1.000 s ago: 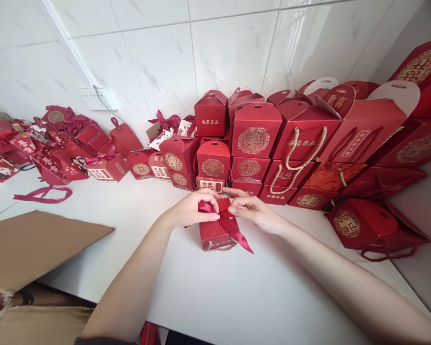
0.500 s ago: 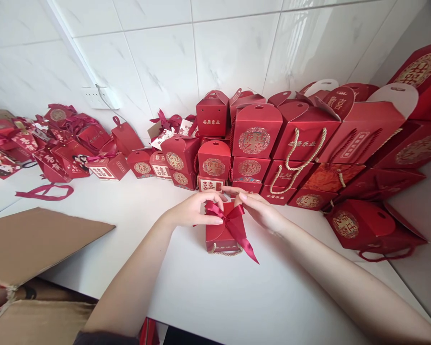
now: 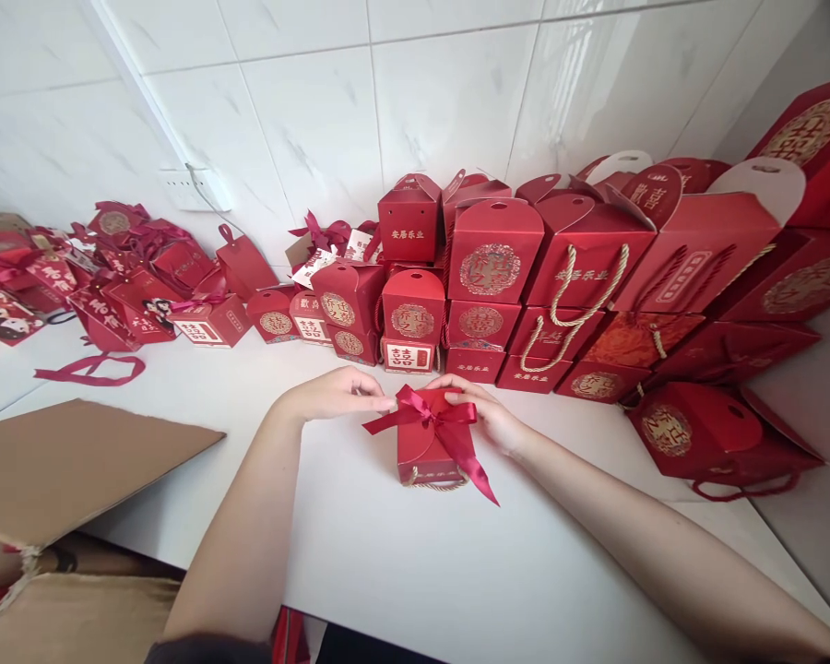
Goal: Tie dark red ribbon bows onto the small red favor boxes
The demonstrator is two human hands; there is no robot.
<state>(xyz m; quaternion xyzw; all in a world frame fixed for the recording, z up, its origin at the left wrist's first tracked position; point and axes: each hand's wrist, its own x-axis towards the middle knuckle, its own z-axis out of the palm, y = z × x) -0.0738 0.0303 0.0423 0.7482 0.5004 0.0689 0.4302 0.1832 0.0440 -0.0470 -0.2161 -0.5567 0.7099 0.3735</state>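
Note:
A small red gift box (image 3: 419, 444) with a gold cord handle on its front stands on the white table. Across its top lies a dark red satin ribbon (image 3: 449, 420) tied in a bow, one tail hanging over the front right and another reaching left. My left hand (image 3: 336, 395) is at the bow's left side, thumb and fingertips drawn together at the edge of the left loop. My right hand (image 3: 491, 413) is curled round the box's back right corner, its thumb by the right loop and its fingers reaching along the back edge.
Stacked red gift boxes (image 3: 498, 258) line the tiled wall behind. More decorated boxes (image 3: 145, 295) are heaped at the left, with a loose ribbon (image 3: 93, 369) before them. A cardboard flap (image 3: 89, 461) juts over the table's left front. Another box (image 3: 719, 433) lies at the right.
My left hand has moved left from over the bow to its edge. My right hand has come down onto the box's back right corner. The bow's loops and left tail now show more fully.

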